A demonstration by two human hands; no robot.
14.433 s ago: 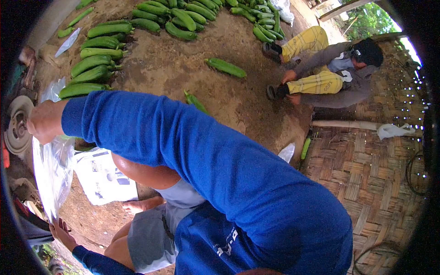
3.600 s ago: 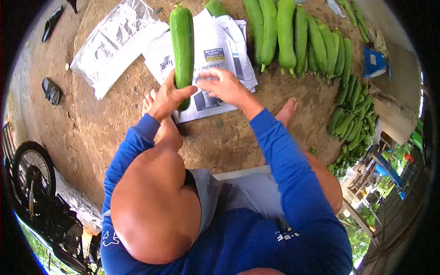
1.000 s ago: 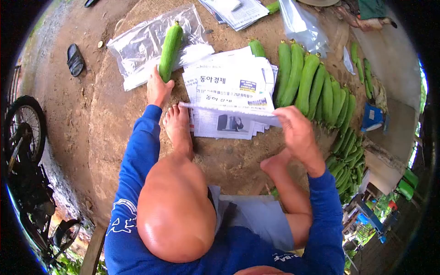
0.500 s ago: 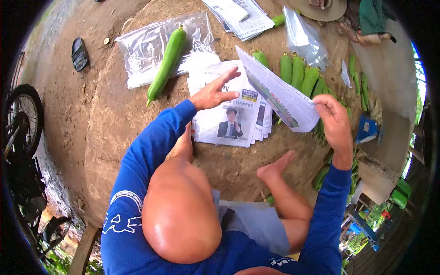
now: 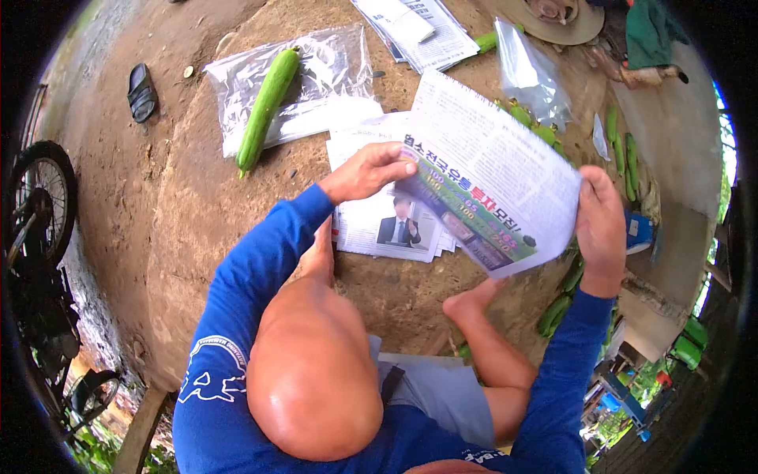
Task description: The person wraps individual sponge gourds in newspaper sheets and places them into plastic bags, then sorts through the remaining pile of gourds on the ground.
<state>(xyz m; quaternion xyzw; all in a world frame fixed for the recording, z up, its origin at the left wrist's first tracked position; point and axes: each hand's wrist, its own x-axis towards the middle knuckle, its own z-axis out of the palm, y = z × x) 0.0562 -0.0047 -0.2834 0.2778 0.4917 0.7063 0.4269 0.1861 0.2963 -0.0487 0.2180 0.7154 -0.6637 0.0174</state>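
Note:
A newspaper sheet point(image 5: 493, 158) is held up in front of me, tilted, with coloured print along its lower side. My left hand point(image 5: 369, 172) pinches its left edge between thumb and fingers. Its right edge is gripped by my right hand point(image 5: 600, 225). Beneath the sheet lies a stack of newspapers point(image 5: 371, 225) on the ground, partly hidden. One long green gourd point(image 5: 267, 110) rests on clear plastic bags point(image 5: 335, 71) to the left of the stack. More green gourds point(image 5: 545, 133) lie behind the sheet, mostly covered by it.
Another pile of newspapers point(image 5: 430, 39) lies at the far side, near a clear plastic bag point(image 5: 533, 83) and a straw hat point(image 5: 564, 20). A black sandal point(image 5: 142, 93) is at the left, beyond a motorcycle wheel point(image 5: 47, 205). A blue object point(image 5: 638, 231) sits at the right.
The newspaper sheet has swung toward me and spread out to face me. My left hand, free and apart before, has moved down and taken its left edge. My right hand has shifted slightly right.

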